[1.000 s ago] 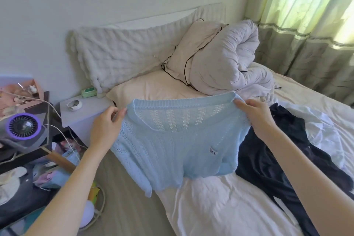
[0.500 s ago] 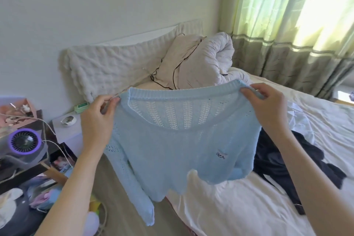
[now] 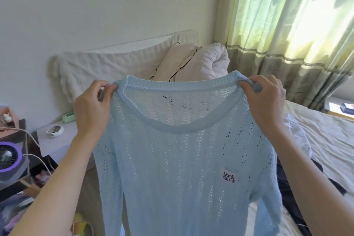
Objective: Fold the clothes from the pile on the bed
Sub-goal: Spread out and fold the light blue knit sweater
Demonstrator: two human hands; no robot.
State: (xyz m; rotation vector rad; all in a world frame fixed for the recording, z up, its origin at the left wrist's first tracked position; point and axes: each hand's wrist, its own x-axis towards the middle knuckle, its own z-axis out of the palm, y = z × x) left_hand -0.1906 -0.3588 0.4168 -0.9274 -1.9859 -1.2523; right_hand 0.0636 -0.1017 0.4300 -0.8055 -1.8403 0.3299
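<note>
Head view: bed (image 3: 329, 140) with white sheet runs along the right; pillows (image 3: 107, 67) and a rolled duvet (image 3: 208, 61) lie at the wall, green curtains (image 3: 287, 25) hang beyond. A nightstand (image 3: 57, 140) and a fan (image 3: 7, 157) stand left. Dark clothes (image 3: 287, 184) lie on the sheet. Left hand (image 3: 92, 109) and right hand (image 3: 266, 97) each pinch a shoulder of the blue sweater (image 3: 172, 159), fingers curled over the knit. Compared with 0.5 s ago, the sweater hangs higher and closer, clear of the bed.
</note>
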